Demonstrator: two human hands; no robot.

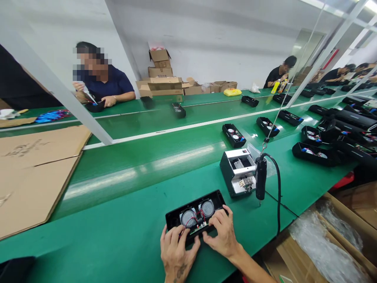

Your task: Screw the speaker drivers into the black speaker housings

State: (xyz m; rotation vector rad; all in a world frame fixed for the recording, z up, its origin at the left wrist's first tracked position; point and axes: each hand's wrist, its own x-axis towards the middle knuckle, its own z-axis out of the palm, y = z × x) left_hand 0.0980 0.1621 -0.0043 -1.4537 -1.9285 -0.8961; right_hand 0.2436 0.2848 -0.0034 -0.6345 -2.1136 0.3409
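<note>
A black speaker housing (pixel 175 218) lies open side up on the green bench, with two round speaker drivers (pixel 207 208) inside. Red and dark wires run from the drivers to a narrow green circuit board (pixel 199 228) along the near wall. My left hand (pixel 177 251) grips the near left part of the housing, fingers bent over the wall by the board and thumb outside. At the near right, my right hand (pixel 221 232) pinches the wall beside the board's other end. My fingers hide both board ends.
An electric screwdriver (pixel 260 179) hangs on a cord beside a silver-and-black screw feeder (pixel 238 173). More housings (pixel 233 135) sit on the green belt and pile up at right. Flat cardboard (pixel 35 169) covers the left. Across the belt, a person (pixel 103 84) works with a bottle.
</note>
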